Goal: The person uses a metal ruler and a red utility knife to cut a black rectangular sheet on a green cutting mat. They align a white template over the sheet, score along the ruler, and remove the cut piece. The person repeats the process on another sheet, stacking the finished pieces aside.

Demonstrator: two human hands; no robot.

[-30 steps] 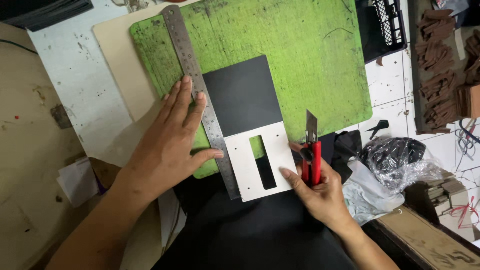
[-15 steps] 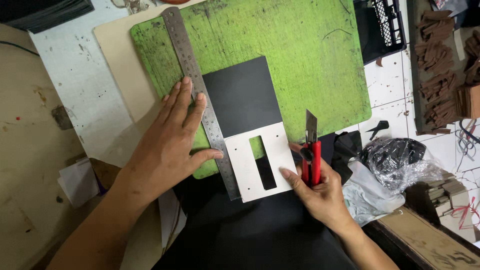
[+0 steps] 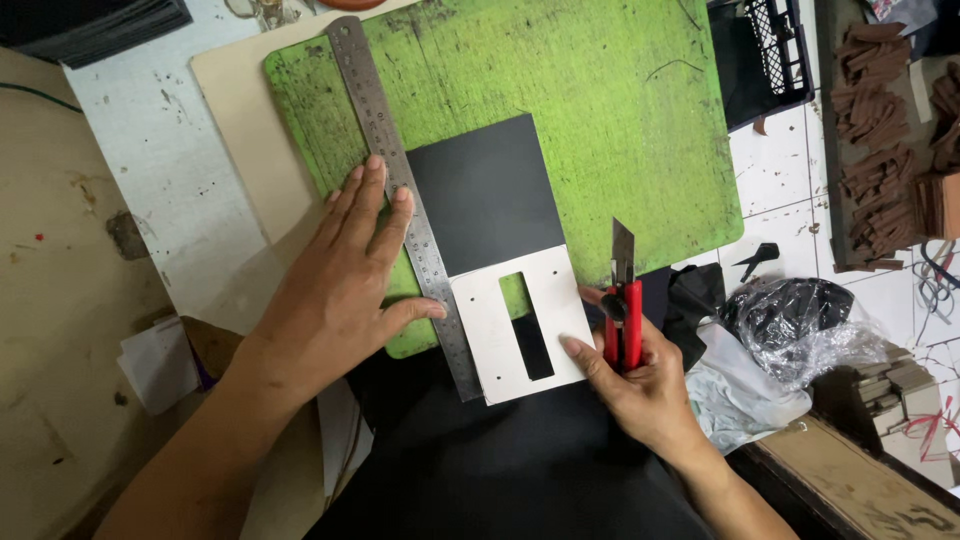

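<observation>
My left hand lies flat, fingers spread, pressing a long steel ruler that runs diagonally over a scratched green cutting mat. Right of the ruler lies a black sheet with a white rectangular template, slotted in the middle, resting on its lower part. My right hand grips a red utility knife with the blade pointing up, just right of the template; its forefinger touches the template's right edge.
More black material hangs over the near edge. A crumpled clear plastic bag lies at right, stacks of brown pieces at far right, a black crate at top right. A beige board sits under the mat.
</observation>
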